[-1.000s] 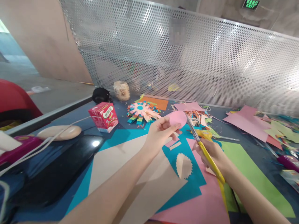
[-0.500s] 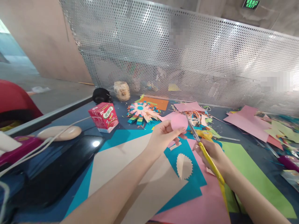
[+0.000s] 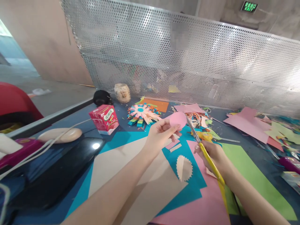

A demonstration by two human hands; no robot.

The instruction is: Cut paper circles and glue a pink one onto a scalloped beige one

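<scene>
My left hand (image 3: 159, 134) pinches a small round pink paper piece (image 3: 178, 120) and holds it up over the table. My right hand (image 3: 212, 156) grips yellow-handled scissors (image 3: 201, 147), whose metal blades point up at the right edge of the pink piece. Below the hands lie a teal sheet (image 3: 187, 184), a beige sheet (image 3: 131, 178) and a beige leaf cut-out with a zigzag edge (image 3: 184, 167). A large pink sheet (image 3: 201, 209) lies under my right forearm.
A red drink carton (image 3: 104, 118), a paper flower of coloured strips (image 3: 142, 113), a twine roll (image 3: 122, 92) and a black tape roll (image 3: 101, 97) stand farther back. Paper scraps (image 3: 199, 117) and pink sheets (image 3: 250, 123) spread right. A perforated metal screen (image 3: 187, 62) closes the back; a green sheet (image 3: 253, 175) lies right.
The left hand turned the pink piece slightly, first toward the blades and then back up. The scissors stayed at its right edge. The view shifted down a little.
</scene>
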